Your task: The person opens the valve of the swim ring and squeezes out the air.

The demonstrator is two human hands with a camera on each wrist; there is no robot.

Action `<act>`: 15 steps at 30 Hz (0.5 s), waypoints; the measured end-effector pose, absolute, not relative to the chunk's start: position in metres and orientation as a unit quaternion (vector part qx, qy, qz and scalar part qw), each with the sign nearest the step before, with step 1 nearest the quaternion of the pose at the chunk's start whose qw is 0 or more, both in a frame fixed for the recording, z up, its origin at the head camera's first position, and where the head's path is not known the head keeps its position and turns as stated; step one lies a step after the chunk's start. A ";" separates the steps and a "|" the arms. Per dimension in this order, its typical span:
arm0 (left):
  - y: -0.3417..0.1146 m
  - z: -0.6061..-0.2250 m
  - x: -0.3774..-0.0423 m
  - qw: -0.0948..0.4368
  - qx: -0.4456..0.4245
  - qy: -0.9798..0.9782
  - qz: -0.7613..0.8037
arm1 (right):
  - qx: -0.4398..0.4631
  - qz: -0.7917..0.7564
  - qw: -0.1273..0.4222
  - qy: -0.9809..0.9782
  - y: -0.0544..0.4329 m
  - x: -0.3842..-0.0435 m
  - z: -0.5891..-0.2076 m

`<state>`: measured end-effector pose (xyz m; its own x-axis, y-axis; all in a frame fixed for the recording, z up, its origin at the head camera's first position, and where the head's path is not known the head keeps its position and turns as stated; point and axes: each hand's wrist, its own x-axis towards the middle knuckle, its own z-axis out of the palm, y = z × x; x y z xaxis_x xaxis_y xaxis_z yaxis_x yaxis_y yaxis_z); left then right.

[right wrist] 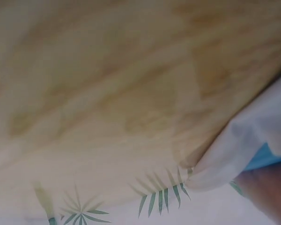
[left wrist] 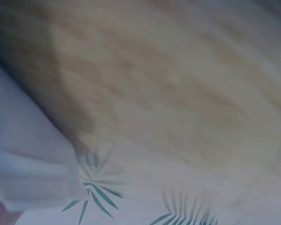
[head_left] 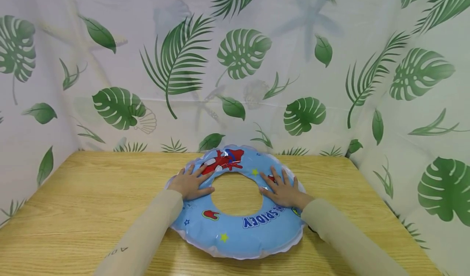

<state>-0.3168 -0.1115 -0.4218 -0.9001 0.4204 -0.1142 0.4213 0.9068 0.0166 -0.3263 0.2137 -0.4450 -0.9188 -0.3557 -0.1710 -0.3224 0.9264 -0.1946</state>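
Note:
A light blue inflated swim ring (head_left: pixel 238 237) lies on the wooden table, printed with red cartoon figures, yellow stars and the lettering "SPIDEY". On its left side rests my left hand (head_left: pixel 191 185), fingers spread over the plastic. My right hand (head_left: pixel 284 190) lies flat on the ring's right side, fingers also spread, thumb toward the centre hole. In the left wrist view, the ring's pale edge (left wrist: pixel 33 173) shows at the lower left. The right wrist view has the whitish rim (right wrist: pixel 234 154) at the right, with a blurred part of the hand (right wrist: pixel 267 187) below it.
The wood-grain table (head_left: pixel 92 202) stretches out on both sides of the ring and shows through its hole. Behind it and along both sides hangs a white curtain (head_left: pixel 264 116) printed with green leaves. Beige sleeves (head_left: pixel 147 231) cover both forearms.

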 end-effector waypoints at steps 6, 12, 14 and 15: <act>-0.111 -0.419 -0.316 0.054 0.219 0.974 -0.016 | -0.167 -0.084 0.131 0.974 0.211 -0.325 -0.440; -0.110 -0.416 -0.314 0.027 0.226 0.972 -0.052 | -0.170 -0.077 0.134 0.973 0.208 -0.321 -0.432; -0.110 -0.416 -0.313 0.017 0.224 0.972 -0.063 | -0.171 -0.076 0.133 0.973 0.207 -0.320 -0.431; -0.109 -0.415 -0.313 0.013 0.223 0.972 -0.067 | -0.171 -0.072 0.135 0.973 0.207 -0.320 -0.431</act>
